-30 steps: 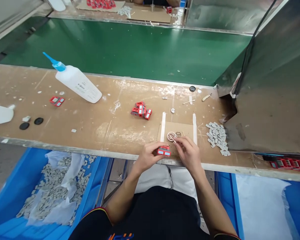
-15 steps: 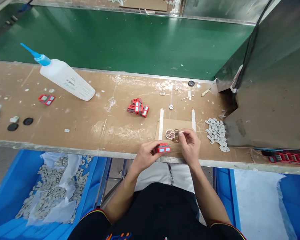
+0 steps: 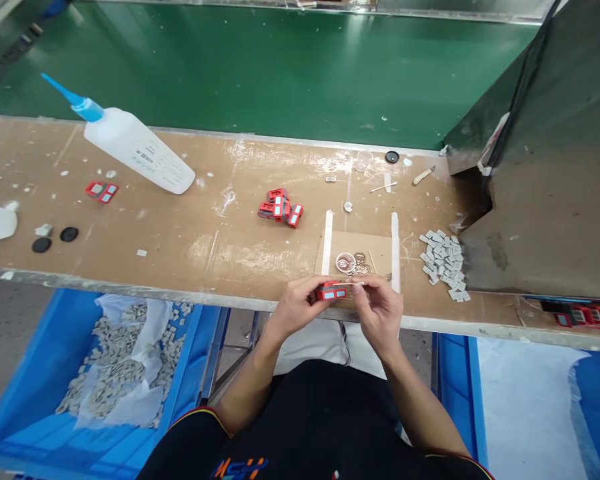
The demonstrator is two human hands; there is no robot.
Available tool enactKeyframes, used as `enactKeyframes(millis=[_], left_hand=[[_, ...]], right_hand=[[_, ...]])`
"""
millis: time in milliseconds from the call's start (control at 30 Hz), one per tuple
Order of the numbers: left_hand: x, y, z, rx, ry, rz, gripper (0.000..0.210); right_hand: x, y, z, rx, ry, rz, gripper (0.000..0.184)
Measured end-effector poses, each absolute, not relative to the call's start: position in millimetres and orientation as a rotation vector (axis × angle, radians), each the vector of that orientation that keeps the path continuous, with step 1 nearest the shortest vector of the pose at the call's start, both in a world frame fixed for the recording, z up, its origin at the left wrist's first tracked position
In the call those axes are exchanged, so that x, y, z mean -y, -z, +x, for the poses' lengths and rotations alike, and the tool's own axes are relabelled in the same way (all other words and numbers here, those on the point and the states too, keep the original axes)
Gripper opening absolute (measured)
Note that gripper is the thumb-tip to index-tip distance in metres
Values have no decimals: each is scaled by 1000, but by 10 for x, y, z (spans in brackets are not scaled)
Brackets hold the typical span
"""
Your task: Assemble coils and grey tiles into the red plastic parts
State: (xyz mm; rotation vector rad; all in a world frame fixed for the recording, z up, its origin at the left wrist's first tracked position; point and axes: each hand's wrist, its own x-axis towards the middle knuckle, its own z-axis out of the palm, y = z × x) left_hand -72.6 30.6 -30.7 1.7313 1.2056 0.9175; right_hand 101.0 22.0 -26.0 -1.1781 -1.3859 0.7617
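Between the fingers of my left hand (image 3: pixel 300 305) is a small red toy vehicle part (image 3: pixel 331 291) with pale windows. My right hand (image 3: pixel 381 312) pinches a thin cotton swab (image 3: pixel 349 284), its tip at the top of the red part. Just beyond my hands, a small round dish (image 3: pixel 345 263) lies on a taped cardboard piece (image 3: pixel 363 242), beside several small dark rings (image 3: pixel 361 263). A pile of similar red parts (image 3: pixel 281 209) sits farther back on the bench.
A white bottle with a blue nozzle (image 3: pixel 140 152) lies at the left. Small grey pieces (image 3: pixel 445 263) are heaped at the right, near a metal housing (image 3: pixel 540 173). Blue bins (image 3: pixel 25 380) stand below the bench edge. A knife (image 3: pixel 423 176) lies at the back.
My right hand has brought the swab from the round dish to the red part in my left hand. The camera view has shifted slightly.
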Motion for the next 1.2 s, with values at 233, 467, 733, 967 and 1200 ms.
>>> enactKeyframes(millis=[233,467,733,967,1200], left_hand=[[-310,320,-732,-1186,-929,1743,23],[-300,346,-736,-1190,-921,1720,24],[-303,342,-743,-1179,-925,1734,20],[-303,323,-757,-1170,-910,1691,20],[-295,335,-775,-1181,-911,1656,19]], right_hand=[[-247,185,984,1531,-627,-1159,12],[-252,161,962,1615,-604,-1120,12],[-338,184,1118,1436,-601,-1252,7],[-619,267,1100,1625,-497,-1300,11],[-268,155,1745,1691,-243,-1562,26]])
